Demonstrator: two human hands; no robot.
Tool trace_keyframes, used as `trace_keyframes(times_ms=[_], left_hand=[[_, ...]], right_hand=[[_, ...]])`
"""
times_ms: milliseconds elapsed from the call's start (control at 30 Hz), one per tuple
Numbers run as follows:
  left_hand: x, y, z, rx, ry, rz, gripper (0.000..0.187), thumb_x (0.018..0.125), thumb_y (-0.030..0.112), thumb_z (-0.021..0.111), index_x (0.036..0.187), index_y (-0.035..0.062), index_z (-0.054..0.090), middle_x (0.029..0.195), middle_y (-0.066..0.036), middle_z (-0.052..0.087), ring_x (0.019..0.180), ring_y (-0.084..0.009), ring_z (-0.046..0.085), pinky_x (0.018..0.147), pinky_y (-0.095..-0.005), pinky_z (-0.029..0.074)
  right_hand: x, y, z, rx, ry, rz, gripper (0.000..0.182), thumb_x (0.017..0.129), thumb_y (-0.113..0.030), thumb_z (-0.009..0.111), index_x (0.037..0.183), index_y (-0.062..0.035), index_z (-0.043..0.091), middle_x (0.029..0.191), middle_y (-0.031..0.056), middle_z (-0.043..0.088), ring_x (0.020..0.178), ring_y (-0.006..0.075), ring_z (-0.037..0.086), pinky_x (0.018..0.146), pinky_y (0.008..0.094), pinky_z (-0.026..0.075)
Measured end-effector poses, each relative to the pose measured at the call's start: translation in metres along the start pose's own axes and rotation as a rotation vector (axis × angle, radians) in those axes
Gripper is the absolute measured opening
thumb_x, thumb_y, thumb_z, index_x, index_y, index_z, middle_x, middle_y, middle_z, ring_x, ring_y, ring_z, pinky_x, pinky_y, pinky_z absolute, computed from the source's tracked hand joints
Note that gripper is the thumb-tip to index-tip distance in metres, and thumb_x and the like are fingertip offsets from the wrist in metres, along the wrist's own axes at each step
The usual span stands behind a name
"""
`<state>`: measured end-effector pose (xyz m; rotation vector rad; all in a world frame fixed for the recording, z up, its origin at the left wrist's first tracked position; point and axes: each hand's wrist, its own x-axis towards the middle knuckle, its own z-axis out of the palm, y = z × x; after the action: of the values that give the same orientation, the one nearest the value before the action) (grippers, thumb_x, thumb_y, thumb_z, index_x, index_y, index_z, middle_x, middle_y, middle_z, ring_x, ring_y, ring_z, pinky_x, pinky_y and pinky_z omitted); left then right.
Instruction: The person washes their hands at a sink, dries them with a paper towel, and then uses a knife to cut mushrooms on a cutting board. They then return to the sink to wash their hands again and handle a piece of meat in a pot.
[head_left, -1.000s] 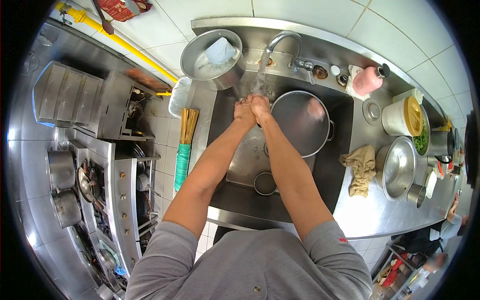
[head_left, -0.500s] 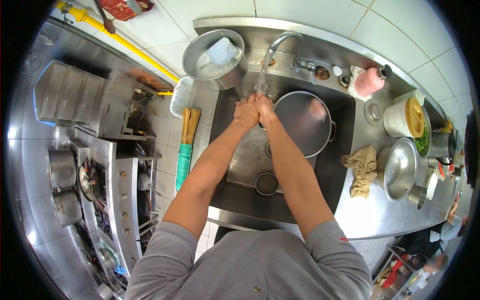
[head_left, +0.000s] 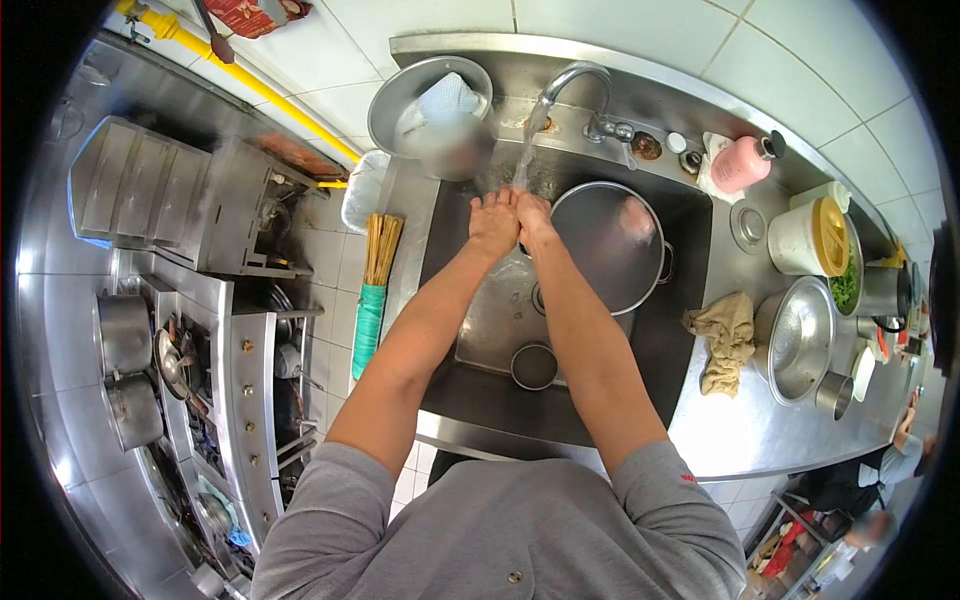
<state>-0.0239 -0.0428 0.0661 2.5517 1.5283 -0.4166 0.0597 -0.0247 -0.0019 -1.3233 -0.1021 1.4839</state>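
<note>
Much of the right side of the frame is taken up by a steel worktop (head_left: 740, 430), into which a sink (head_left: 650, 385) is set at the centre. Inside the sink, a wide pot (head_left: 585, 240) is placed right of the hands; on its upper-left rim a second pot (head_left: 384, 115) is seen, partly blurred. Above, a curved tap (head_left: 577, 72) is mounted. A tan cloth (head_left: 720, 335) is laid right of the sink. Under the stream of water (head_left: 526, 165), the left hand (head_left: 492, 224) is held open, fingers extended, touching the right hand (head_left: 535, 214) (whether that one is open or curled cannot be told). Below, between the forearms, a small round container (head_left: 534, 366) is left in the sink.
</note>
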Motion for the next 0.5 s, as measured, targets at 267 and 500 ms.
trace_keyframes(times_ms=[267,500], left_hand=[[0.008,-0.023,-0.015,-0.162,0.1,0.171,0.051,0.08,0.014,0.066,0.13,0.0121,0.057,0.131,-0.013,0.055,0.127,-0.0338,0.048,0.101,-0.0533,0.041],[0.027,-0.023,-0.036,-0.275,0.164,0.148,0.022,0.079,0.007,0.063,0.099,0.0053,0.071,0.107,-0.019,0.068,0.11,-0.0372,0.061,0.095,-0.0476,0.047]], right_hand=[[-0.02,-0.039,-0.015,-0.105,-0.006,0.073,0.027,0.102,-0.019,0.051,0.107,0.0062,0.061,0.087,0.015,0.065,0.077,0.0202,0.067,0.049,0.0349,0.057],[-0.005,-0.046,-0.035,-0.398,0.042,-0.085,0.023,0.091,-0.009,0.067,0.105,0.009,0.067,0.092,0.0141,0.067,0.078,0.0201,0.068,0.059,0.0319,0.061]])
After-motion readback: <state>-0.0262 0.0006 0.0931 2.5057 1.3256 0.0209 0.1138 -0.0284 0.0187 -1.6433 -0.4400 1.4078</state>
